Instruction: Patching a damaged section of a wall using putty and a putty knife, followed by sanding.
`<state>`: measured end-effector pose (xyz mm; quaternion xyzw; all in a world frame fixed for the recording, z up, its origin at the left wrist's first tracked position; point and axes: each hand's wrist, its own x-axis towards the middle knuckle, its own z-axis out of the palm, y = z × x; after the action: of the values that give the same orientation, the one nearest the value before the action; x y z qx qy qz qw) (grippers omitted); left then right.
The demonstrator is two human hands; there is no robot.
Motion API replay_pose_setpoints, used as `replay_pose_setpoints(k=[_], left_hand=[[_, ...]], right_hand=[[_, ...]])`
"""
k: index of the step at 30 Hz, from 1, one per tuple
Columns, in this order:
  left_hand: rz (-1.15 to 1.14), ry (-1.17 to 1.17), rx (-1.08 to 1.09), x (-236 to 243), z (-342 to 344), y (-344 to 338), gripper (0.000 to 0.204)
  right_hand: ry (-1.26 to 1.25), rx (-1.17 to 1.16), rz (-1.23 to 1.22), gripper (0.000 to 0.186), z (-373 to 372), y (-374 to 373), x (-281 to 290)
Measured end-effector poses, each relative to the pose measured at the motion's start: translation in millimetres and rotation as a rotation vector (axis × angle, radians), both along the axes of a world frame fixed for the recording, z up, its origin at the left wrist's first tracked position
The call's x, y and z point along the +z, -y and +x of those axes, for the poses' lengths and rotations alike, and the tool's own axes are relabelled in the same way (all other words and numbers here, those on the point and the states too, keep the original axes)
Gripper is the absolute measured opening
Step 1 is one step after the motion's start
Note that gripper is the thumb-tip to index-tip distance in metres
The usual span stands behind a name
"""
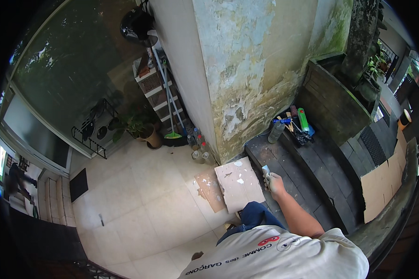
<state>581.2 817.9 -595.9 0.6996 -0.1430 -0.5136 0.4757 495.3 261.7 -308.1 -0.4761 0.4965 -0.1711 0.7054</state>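
My right hand (276,184) is closed around a small scraper (266,170), its pale flat blade pointing away from me toward the wall. The fingers hide most of its handle. Below the hand lie dark stone steps (284,173). Just left of it, a cardboard sheet (239,191) with pale flakes on it rests on the floor at the wall's foot. The wall (239,88) has peeling, stained paint with bare patches. My left hand does not show; a small brown shape (197,255) at the shirt's edge is too unclear to name.
A plastic bottle (275,133) and a black bag (303,137) with a green can (303,120) sit on the upper steps. Glass bottles (201,151) and a broom (173,135) stand left of the wall corner. More cardboard (381,188) lies right. A brush (101,220) lies on the tiles.
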Motion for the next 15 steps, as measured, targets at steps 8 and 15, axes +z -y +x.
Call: replay_pose_setpoints(k=[8, 15], left_hand=[[0.477, -0.074, 0.510, 123.1, 67.0, 85.1, 0.031], [0.478, -0.031, 0.569, 148.4, 75.4, 80.6, 0.026]], right_hand=[[-0.055, -0.039, -0.100, 0.020, 19.5, 12.0, -37.2], [0.163, -0.183, -0.930, 0.017, 133.9, 108.8, 95.2]])
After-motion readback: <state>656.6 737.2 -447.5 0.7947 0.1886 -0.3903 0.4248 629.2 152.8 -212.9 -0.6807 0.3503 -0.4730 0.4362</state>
